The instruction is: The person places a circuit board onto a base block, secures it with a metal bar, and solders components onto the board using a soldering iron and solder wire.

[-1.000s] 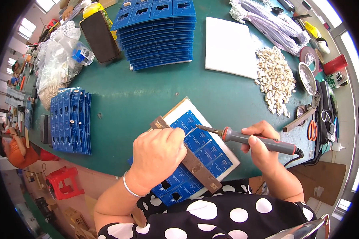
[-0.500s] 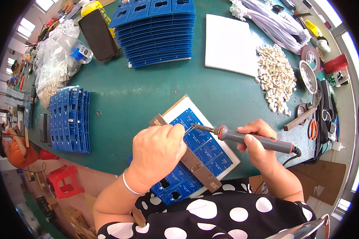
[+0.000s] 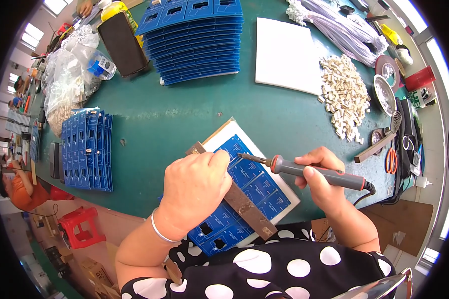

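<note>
A blue circuit board panel (image 3: 257,192) lies tilted on a white pad (image 3: 293,197) at the near edge of the table. A rusty flat metal bar (image 3: 249,212) crosses the board diagonally. My right hand (image 3: 324,174) grips a grey and red soldering iron (image 3: 344,180), its tip pointing left over the board's upper part. Just left of that tip, my left hand (image 3: 197,189) is closed in a pinch above the bar and board. Whatever its fingers hold is hidden. The hand also covers part of the bar and the board's left side.
Behind stands a tall stack of blue boards (image 3: 199,55), with a smaller stack (image 3: 87,149) at left. A phone (image 3: 123,45) leans beside a bottle. Right of a white foam sheet (image 3: 287,55) lie a pile of small white connectors (image 3: 345,97), cable bundles (image 3: 339,30) and orange-handled scissors (image 3: 391,160).
Both hands have shifted very slightly left and up. The soldering iron's tip has moved a little with my right hand; the board and bar look almost unmoved.
</note>
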Demonstrator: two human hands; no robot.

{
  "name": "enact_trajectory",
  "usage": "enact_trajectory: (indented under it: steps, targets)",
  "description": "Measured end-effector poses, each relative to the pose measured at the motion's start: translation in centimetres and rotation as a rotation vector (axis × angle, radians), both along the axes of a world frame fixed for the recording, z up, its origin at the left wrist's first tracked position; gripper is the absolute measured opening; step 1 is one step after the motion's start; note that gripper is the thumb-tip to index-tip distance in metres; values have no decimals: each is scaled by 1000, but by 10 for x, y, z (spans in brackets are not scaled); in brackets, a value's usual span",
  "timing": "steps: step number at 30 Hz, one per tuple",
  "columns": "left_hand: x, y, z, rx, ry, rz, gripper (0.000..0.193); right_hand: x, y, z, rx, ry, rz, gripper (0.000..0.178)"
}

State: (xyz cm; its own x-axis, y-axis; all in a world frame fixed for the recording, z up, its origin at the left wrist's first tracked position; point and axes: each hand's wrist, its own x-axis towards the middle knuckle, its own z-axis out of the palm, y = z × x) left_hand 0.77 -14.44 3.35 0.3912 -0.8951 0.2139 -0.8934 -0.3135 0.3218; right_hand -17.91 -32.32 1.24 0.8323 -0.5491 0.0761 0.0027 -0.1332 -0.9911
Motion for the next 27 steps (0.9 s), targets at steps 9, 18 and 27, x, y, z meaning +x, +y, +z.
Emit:
enact_trajectory:
  steps: [9,18,27]
  targets:
    - [1,-5,-4,30,-32,-24,11,-1,0,1,-18,-12,8,14]
    - [1,0,3,19,-57,-32,8,-7,0,3,-50,8,9,21]
    - [-11,-1,-4,-113,53,-64,14,-43,-5,6,-34,-86,-62,24]
